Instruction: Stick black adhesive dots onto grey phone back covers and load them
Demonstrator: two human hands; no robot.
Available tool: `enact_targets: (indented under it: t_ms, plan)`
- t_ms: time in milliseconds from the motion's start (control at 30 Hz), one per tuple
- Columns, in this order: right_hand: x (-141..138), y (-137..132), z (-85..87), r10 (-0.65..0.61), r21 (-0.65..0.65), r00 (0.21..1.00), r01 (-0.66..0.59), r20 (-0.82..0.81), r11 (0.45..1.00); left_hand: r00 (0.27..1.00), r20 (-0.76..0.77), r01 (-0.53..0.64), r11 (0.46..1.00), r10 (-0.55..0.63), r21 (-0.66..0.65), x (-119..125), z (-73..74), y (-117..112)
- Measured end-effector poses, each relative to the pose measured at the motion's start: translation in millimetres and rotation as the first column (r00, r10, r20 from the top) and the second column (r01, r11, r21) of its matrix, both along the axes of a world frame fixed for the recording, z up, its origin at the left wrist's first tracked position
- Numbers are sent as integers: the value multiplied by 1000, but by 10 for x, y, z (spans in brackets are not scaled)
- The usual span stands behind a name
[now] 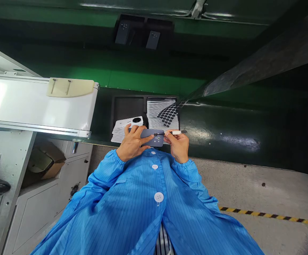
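Note:
My left hand (133, 144) grips a blue-grey phone-shaped piece (157, 141) by its left end, with the camera area facing up at the right end. Pinched in my right hand (179, 146) is a slim pen-like tool (176, 132), part white and part dark. Its dark end reaches the camera area; whether it touches cannot be made out. Just behind my left hand lies a fanned stack of white phone-shaped cards (118, 134), the top one bearing a black camera circle. A sheet of black round stickers (169, 115) rests over a row of pale, tightly packed pieces (156, 106).
The stacks sit in a black compartmented tray (128, 96) on the dark green bench (217, 124). A white conveyor-like surface (37, 106) is at left. Farther back, a dark tray (138, 19) holds two phone-shaped pieces. A dark metal bar (249, 67) slants across the right.

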State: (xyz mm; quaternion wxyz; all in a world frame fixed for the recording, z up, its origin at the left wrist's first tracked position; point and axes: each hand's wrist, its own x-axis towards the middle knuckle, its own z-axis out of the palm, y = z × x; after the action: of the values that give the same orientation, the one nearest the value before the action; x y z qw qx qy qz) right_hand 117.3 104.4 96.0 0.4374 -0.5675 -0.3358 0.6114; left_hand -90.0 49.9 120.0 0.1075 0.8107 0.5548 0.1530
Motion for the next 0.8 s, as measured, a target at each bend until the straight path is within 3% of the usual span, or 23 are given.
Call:
enact_targets:
  t_ms: [800]
  plan:
    - [15,-5,-6,-4,14,1000,3,24,1000,1000,0,13,1000,-13,0,11,11,7]
